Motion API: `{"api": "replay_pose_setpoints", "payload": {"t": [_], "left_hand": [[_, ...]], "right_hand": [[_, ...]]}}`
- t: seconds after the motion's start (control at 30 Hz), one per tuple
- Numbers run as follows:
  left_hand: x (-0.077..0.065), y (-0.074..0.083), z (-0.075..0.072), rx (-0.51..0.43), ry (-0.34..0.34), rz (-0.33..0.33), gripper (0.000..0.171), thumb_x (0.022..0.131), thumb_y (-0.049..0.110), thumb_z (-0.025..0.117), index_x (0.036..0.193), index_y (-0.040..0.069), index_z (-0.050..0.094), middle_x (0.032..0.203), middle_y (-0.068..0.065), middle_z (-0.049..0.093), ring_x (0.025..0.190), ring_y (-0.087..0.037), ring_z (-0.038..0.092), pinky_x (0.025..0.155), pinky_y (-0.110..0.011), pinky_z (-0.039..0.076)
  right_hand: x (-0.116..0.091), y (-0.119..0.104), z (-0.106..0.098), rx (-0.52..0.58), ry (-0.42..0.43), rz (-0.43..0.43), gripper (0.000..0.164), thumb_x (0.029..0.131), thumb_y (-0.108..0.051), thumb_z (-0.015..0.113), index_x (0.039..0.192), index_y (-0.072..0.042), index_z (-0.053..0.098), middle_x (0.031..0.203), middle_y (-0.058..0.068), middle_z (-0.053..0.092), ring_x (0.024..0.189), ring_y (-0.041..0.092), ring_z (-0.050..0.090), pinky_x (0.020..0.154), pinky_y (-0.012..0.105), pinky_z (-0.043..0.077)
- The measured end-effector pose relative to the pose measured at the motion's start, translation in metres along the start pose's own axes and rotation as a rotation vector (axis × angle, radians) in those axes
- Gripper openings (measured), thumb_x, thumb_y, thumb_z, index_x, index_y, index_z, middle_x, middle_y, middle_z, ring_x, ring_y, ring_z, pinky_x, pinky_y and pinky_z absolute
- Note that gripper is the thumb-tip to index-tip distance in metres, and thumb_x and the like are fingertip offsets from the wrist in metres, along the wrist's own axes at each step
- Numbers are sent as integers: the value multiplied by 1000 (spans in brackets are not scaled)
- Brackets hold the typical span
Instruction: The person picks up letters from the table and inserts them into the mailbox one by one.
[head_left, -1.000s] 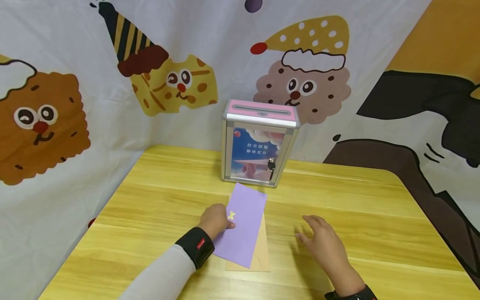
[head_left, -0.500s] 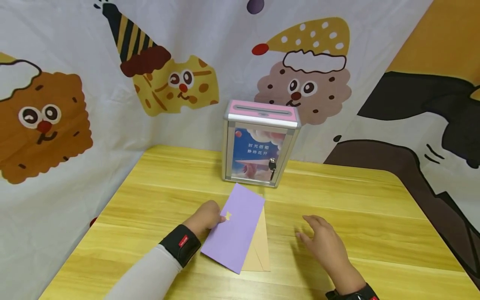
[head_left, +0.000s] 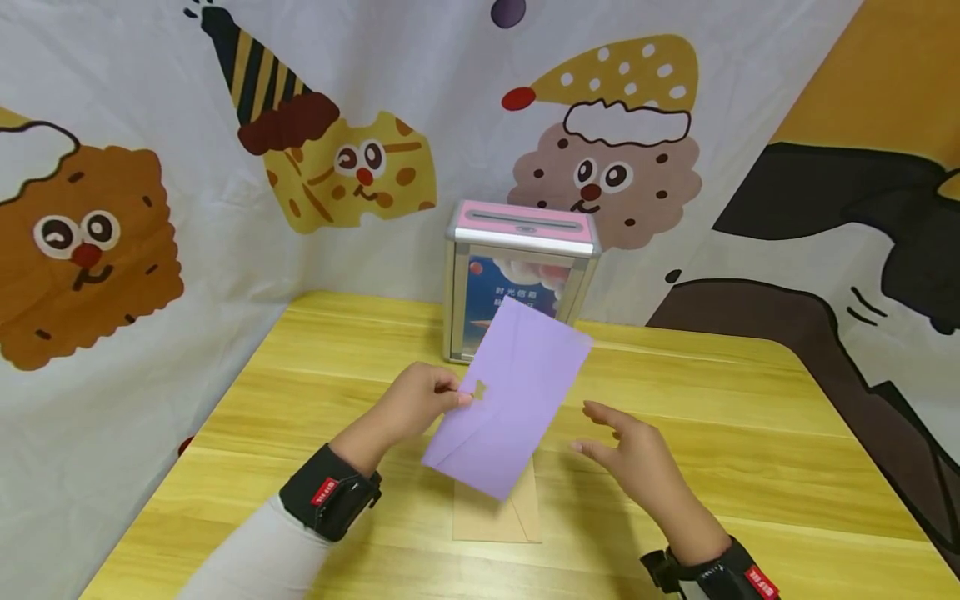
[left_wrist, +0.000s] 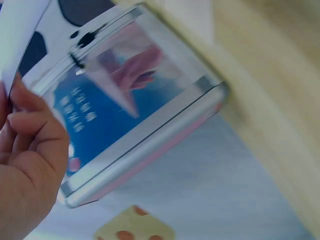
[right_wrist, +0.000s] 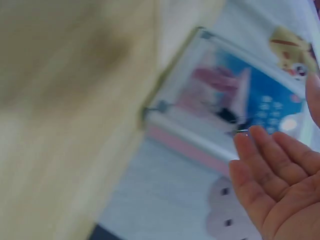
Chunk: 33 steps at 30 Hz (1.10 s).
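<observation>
A purple envelope (head_left: pixel 521 383) with a small gold butterfly-like mark is pinched at its left edge by my left hand (head_left: pixel 416 404), thumb on top. It is raised and tilted, overlapping the lower front of the letter box in the head view. Below it a tan envelope (head_left: pixel 491 517) lies on the table, its upper part hidden. To the right, my right hand (head_left: pixel 630 450) hovers with relaxed, parted fingers and touches nothing. In the left wrist view, curled fingers (left_wrist: pixel 32 117) hold the envelope's edge.
A silver-framed letter box (head_left: pixel 457 292) with a pink slotted top (head_left: pixel 525 218) stands at the back of the yellow wooden table (head_left: pixel 675 392). A key sits in its front lock (left_wrist: pixel 86 40). Behind hangs a white cartoon-printed cloth (head_left: pixel 465 100).
My left hand has lifted the purple envelope off the tan one, up and to the right towards the letter box. My right hand has shifted slightly up and to the left.
</observation>
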<state>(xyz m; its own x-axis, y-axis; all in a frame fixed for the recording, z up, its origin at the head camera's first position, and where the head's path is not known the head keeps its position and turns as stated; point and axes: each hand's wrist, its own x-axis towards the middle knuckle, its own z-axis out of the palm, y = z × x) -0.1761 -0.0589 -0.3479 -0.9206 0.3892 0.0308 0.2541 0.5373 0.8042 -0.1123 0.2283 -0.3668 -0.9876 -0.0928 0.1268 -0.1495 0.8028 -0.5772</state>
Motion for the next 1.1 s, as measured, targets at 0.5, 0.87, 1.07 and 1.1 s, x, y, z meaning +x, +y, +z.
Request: {"api": "replay_pose_setpoints", "payload": {"t": [0.5,0.87,1.07,1.1], "left_hand": [[16,70,-36,-40,241,108,16,92,18,65,83,5,66,73,-3,57,64,-17,47,54,-26,38],[44,113,-75,66,469,320,14,91,14,67,88,2,73,87,-9,69,64,-18,45,57,-26,33],[63,126,-86,186,600,391,17,92,14,65,96,1,74,98,-10,72,83,-21,60,71,-29,45],[67,127,-87,194,615,398,18,92,15,65,99,2,75,101,-10,72,88,-21,63,75,-30,47]], "right_hand": [[43,-70,-50,79,294,-176,16,90,-10,67,102,-2,73,91,11,73,92,27,68,72,38,52],[92,-104,-95,100,527,-371,13,91,-6,66,97,3,72,89,15,71,74,-3,52,66,12,39],[123,-109,-107,39,676,-550,11,89,-3,67,95,6,71,87,17,71,76,19,64,70,8,39],[127,-109,-108,28,696,-564,11,89,-3,66,94,6,71,88,17,71,77,24,66,70,8,39]]}}
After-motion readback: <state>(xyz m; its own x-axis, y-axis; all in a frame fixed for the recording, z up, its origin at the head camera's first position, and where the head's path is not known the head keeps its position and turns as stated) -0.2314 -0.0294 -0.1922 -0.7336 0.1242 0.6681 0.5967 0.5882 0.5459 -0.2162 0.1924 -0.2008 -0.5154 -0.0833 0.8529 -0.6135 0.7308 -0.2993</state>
